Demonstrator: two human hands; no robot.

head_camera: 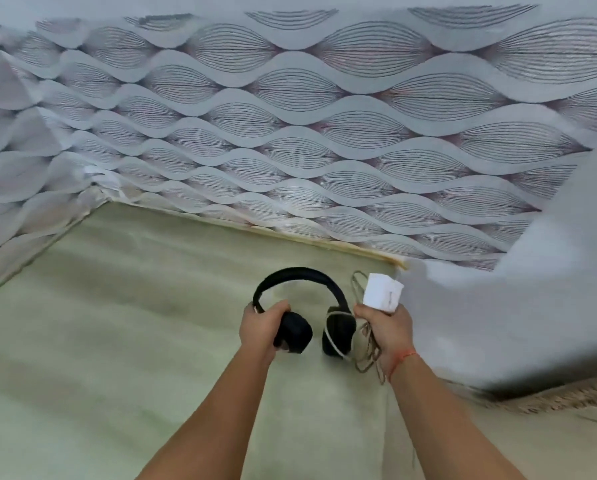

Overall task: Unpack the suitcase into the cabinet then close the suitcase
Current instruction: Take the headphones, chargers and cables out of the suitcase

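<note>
Mostly the view is wall [325, 116]: grey wallpaper printed with rows of wavy, leaf-like shapes filled with fine dark lines. It meets a second papered wall [6, 202] in the corner at the left. Below lies a pale green floor [117, 323], smooth and faintly banded, and a thin light skirting strip [307, 237] runs along the foot of the wall. A blurred plain grey-white surface [515, 306] fills the right side and covers part of the wallpaper; what it belongs to cannot be told. Under it, at the lower right, a fringed beige edge [567, 400] lies on the floor.

Two bare forearms reach out over the green floor. The left hand [259, 329] grips one ear cup of a pair of black headphones [300, 275], fingers curled round it, so that the headband arches upward and the other cup hangs free between the hands. The right hand [389, 332] is closed round a white adapter block [382, 292], which stands up out of the fist, together with a bunch of pale cable [368, 355] that loops above and dangles below the palm. One strand of cable crosses the free ear cup. A red thread [404, 358] circles the right wrist.
</note>
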